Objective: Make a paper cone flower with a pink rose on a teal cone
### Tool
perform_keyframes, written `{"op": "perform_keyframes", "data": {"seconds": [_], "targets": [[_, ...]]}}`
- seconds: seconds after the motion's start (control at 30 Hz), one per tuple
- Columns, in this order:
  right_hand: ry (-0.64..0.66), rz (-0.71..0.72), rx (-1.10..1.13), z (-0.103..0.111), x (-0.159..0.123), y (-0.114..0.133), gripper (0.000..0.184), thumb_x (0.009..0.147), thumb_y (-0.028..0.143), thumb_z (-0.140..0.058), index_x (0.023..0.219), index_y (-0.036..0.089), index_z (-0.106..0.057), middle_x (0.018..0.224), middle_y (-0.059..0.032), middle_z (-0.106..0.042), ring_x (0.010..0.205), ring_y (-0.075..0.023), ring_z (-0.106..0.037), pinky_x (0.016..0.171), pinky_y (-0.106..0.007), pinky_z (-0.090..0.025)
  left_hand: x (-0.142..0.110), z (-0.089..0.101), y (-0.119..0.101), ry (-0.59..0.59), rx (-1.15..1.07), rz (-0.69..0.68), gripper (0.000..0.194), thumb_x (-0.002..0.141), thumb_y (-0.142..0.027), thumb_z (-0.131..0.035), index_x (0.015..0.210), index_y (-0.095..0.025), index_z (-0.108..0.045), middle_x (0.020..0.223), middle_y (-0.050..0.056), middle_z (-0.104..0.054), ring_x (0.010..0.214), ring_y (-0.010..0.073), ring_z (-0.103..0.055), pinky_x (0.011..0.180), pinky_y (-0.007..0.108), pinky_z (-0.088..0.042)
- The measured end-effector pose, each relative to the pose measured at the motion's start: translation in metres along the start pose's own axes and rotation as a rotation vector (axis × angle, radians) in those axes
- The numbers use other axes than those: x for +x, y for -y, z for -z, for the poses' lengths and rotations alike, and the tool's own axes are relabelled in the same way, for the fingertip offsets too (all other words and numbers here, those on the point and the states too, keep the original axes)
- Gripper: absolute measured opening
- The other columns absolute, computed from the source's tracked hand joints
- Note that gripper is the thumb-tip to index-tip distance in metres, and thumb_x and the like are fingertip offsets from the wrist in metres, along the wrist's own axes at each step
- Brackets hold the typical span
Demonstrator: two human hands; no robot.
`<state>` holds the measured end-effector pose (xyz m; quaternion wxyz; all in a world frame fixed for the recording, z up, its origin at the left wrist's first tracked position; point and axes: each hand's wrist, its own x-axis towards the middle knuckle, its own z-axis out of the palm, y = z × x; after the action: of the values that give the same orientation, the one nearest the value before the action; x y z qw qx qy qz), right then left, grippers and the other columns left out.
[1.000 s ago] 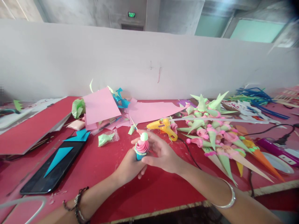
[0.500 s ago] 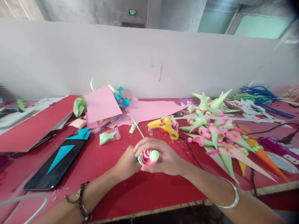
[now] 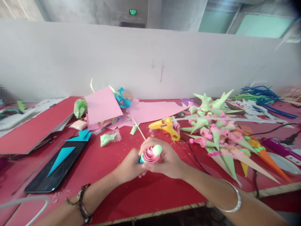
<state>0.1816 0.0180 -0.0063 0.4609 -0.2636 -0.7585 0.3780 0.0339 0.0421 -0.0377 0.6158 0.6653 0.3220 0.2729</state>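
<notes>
Above the middle of the table I hold a craft ice-cream cone (image 3: pixel 150 156) between both hands. It has a pink swirl, a pale green ball on top and a bit of blue at its left side. My right hand (image 3: pixel 171 160) curls round the swirl, fingers over the far side and thumb along the near side. My left hand (image 3: pixel 130 165) is closed at the blue lower part, most of which its fingers hide. A thin stick (image 3: pixel 138 128) lies just beyond my hands, and a yellow glue gun (image 3: pixel 164 126) rests behind my right hand.
Finished paper cones (image 3: pixel 218 125) are heaped at the right, near a purple power strip (image 3: pixel 282 150). At the left, a phone (image 3: pixel 62 169) carries blue paper pieces. Pink sheets (image 3: pixel 103 105) and a small bag of green clay (image 3: pixel 109 138) lie behind. The glue gun's cord trails right.
The cone has tilted and turned slightly in my hands, its green ball shifting a little right and up. More blue now shows by my left hand.
</notes>
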Motion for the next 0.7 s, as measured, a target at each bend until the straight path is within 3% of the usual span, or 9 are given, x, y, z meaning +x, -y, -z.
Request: {"op": "perform_keyframes", "data": {"seconds": [0.17, 0.33, 0.53, 0.7], "targets": [[-0.04, -0.118, 0.04, -0.0005, -0.0015, -0.0083, 0.06, 0.065, 0.027, -0.067, 0.118, 0.025, -0.039, 0.107, -0.0041, -0.051, 0.097, -0.0173, -0.051, 0.081, -0.03, -0.044, 0.0034, 0.0003, -0.0045, -0.01, -0.105, 0.042, 0.024, 0.073, -0.037, -0.054, 0.068, -0.013, -0.052, 0.052, -0.003, -0.046, 0.043, 0.0059, -0.038, 0.041, 0.019, -0.028], [-0.086, -0.04, -0.143, 0.0031, 0.0029, -0.0074, 0.018, 0.081, 0.021, -0.048, 0.097, 0.02, -0.056, 0.093, -0.0034, -0.055, 0.09, -0.0135, -0.053, 0.082, -0.029, -0.043, 0.0057, -0.0001, -0.007, -0.047, -0.426, 0.021, 0.037, 0.068, -0.047, -0.058, 0.06, -0.015, -0.042, 0.043, -0.01, -0.025, 0.042, 0.0038, -0.022, 0.042, 0.018, -0.022], [-0.068, -0.055, -0.267, 0.005, 0.0047, -0.0039, 0.01, 0.076, 0.018, -0.054, 0.085, 0.018, -0.058, 0.089, -0.0029, -0.056, 0.083, -0.0133, -0.054, 0.076, -0.028, -0.045, 0.005, 0.0004, -0.0073, 0.017, -0.567, 0.143, 0.029, 0.072, -0.042, -0.057, 0.07, -0.014, -0.05, 0.044, -0.01, -0.019, 0.042, 0.0033, -0.013, 0.041, 0.018, -0.013], [-0.037, -0.059, -0.305, 0.0086, 0.0062, -0.0085, 0.01, 0.078, 0.014, -0.05, 0.081, 0.018, -0.059, 0.089, -0.0029, -0.057, 0.082, -0.0129, -0.055, 0.073, -0.026, -0.045, 0.0054, 0.0014, -0.0054, 0.078, -0.652, 0.151, 0.029, 0.075, -0.042, -0.055, 0.069, -0.014, -0.048, 0.045, -0.01, -0.019, 0.043, 0.0038, -0.013, 0.041, 0.017, -0.013]]}}
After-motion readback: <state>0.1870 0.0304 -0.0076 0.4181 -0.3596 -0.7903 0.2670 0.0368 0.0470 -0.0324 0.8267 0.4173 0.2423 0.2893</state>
